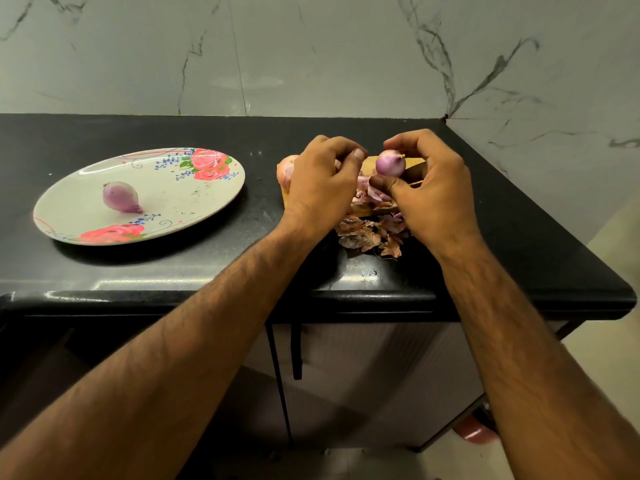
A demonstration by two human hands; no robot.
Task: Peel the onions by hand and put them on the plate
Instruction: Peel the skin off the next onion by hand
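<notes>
**Peeled onion** [390,163]: small, round, glossy pale purple, with a dry tan stub at one end. It is pinched between the thumb and fingertips of the right hand [434,188], above a wooden board [414,163] near the counter's right rear corner. The left hand [322,181] hovers just beside it, fingers curled inward; whether they hold a scrap of skin cannot be told. A second onion [121,196], peeled and teardrop-shaped, lies on its side on the oval plate [180,202], a smooth white dish printed with pink roses, toward the counter's left end. A third onion [285,168], pale pinkish, shows behind the left hand. Crinkled, papery skins [370,233] litter the board and the polished black counter [207,268] toward its front edge.
</notes>
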